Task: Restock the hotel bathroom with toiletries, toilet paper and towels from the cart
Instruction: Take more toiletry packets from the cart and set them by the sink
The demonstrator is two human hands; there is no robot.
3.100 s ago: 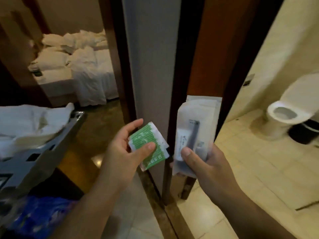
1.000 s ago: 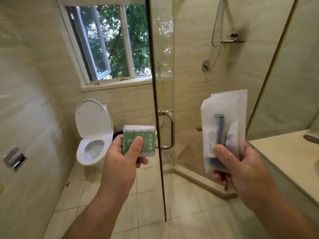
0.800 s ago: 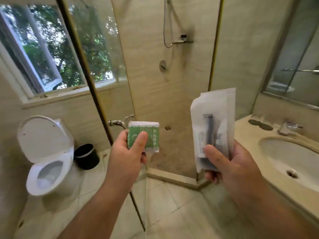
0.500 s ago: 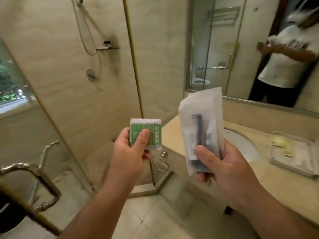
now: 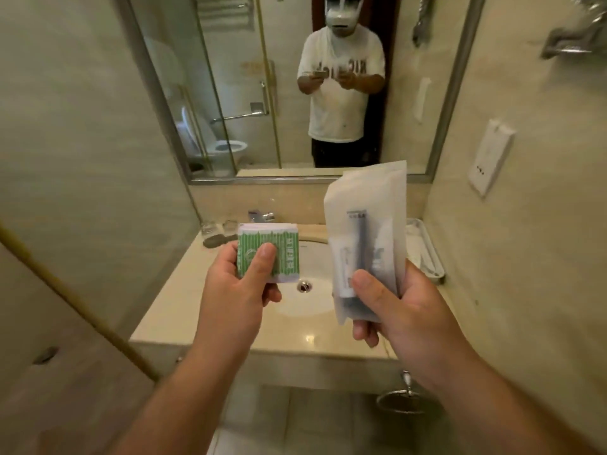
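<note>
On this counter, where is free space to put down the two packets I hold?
Bare counter runs left of the basin and along the front edge. The tray fills the right back corner; the glasses crowd the left back corner beside the tap.

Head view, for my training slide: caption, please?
Left hand holds green packet, right hand a toiletry pouch, over the sink.

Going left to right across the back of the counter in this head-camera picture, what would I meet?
Glasses → faucet → tray. In front of them, the left hand holds a green packet and the right hand holds a white pouch.
</note>
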